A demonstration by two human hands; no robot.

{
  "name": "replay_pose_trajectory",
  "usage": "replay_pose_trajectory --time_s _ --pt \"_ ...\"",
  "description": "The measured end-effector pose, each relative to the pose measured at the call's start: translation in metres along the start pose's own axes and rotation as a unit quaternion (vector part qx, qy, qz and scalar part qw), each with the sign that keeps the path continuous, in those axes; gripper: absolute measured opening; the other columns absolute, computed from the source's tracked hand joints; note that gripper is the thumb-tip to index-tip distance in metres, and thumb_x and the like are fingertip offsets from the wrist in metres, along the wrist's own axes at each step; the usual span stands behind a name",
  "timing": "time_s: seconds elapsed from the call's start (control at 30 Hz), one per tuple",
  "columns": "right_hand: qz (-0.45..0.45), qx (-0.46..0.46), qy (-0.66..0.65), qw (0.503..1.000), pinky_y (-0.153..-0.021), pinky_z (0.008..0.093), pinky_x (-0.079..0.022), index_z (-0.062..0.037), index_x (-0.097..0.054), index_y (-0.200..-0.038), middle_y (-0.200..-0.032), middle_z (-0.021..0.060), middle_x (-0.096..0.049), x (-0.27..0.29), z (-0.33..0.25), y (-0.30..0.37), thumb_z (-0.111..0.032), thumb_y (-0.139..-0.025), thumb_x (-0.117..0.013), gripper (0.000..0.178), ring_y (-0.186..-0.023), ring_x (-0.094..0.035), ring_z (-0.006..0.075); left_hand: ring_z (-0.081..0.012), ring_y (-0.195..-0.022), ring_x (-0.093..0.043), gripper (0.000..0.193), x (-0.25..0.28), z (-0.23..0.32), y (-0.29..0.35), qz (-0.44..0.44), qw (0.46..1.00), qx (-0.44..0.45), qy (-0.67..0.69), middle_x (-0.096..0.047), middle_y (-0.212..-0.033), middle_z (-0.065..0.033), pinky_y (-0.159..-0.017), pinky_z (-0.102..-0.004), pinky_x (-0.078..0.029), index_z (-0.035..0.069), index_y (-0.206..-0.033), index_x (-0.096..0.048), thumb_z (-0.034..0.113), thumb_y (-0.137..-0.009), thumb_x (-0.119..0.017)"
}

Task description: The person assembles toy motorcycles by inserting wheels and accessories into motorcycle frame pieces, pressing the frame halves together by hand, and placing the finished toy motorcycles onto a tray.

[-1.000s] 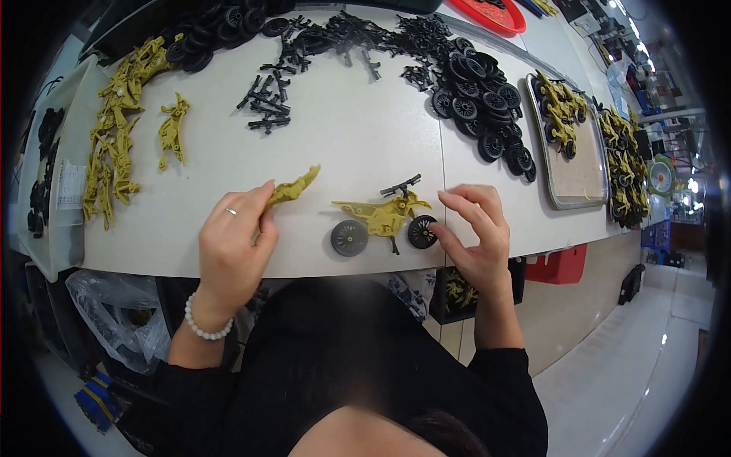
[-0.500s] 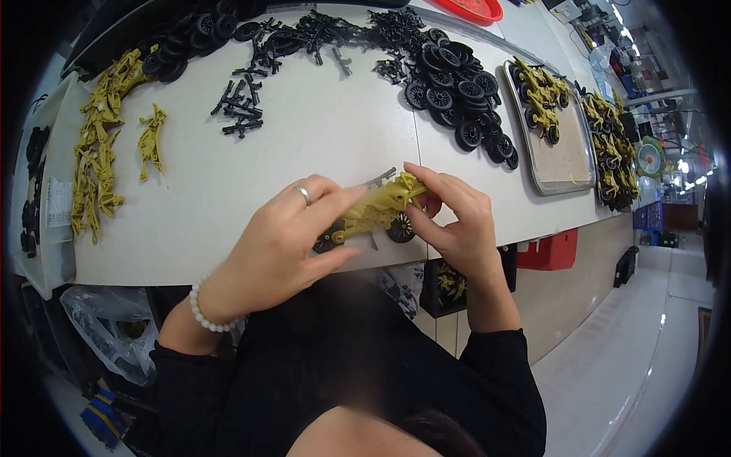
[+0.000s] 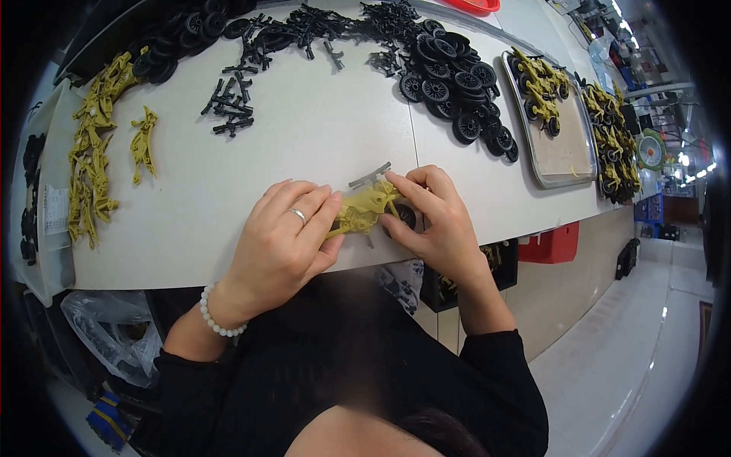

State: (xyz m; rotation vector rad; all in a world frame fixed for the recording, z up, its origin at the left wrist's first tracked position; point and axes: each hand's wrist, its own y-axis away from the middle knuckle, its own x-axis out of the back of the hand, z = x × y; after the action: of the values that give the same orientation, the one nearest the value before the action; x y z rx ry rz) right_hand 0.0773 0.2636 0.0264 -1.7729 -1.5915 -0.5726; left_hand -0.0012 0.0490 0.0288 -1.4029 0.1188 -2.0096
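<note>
My left hand (image 3: 285,228) and right hand (image 3: 434,217) grasp opposite ends of the bike (image 3: 365,206); handlebar (image 3: 371,176) beside right fingertips, wheel (image 3: 406,216) visible between right thumb and forefinger.

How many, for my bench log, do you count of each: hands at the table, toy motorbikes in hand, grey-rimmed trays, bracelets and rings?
Hands (left hand, right hand): 2
Toy motorbike in hand: 1
Grey-rimmed tray: 1
Bracelet: 1
Ring: 1
Total: 6
The black wheels and yellow frame parts overlap too much to count.
</note>
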Motion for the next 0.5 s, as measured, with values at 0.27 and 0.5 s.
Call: replay_pose_trajectory --time_s 0.27,0.5 --pt "0.001 -0.031 0.004 1.000 -0.078 0.0306 -0.047 -0.0002 -0.063 -0.114 -0.098 0.0110 -0.054 0.007 0.000 0.000 -0.015 -0.070 -0.079 0.049 -0.091 -0.054 0.0226 -0.0333 -0.100 -0.059 0.046 -0.003 0.001 0.005 -0.017 0.998 0.044 0.033 -0.063 -0.107 -0.0164 -0.084 -0.0388 -0.050 -0.008 -0.111 -0.060 0.002 -0.068 -0.074" --pt "0.010 -0.021 0.091 0.996 -0.079 0.0311 -0.045 0.0013 -0.064 -0.093 -0.094 0.0109 -0.056 -0.002 0.000 -0.012 -0.025 -0.074 -0.076 0.034 -0.093 -0.052 0.0253 -0.0331 -0.101 -0.058 0.046 -0.007 0.003 0.006 0.003 0.995 0.070 0.066 -0.061 -0.110 -0.0169 -0.084 -0.0385 -0.050 -0.006 -0.113 -0.060 0.000 -0.069 -0.073"
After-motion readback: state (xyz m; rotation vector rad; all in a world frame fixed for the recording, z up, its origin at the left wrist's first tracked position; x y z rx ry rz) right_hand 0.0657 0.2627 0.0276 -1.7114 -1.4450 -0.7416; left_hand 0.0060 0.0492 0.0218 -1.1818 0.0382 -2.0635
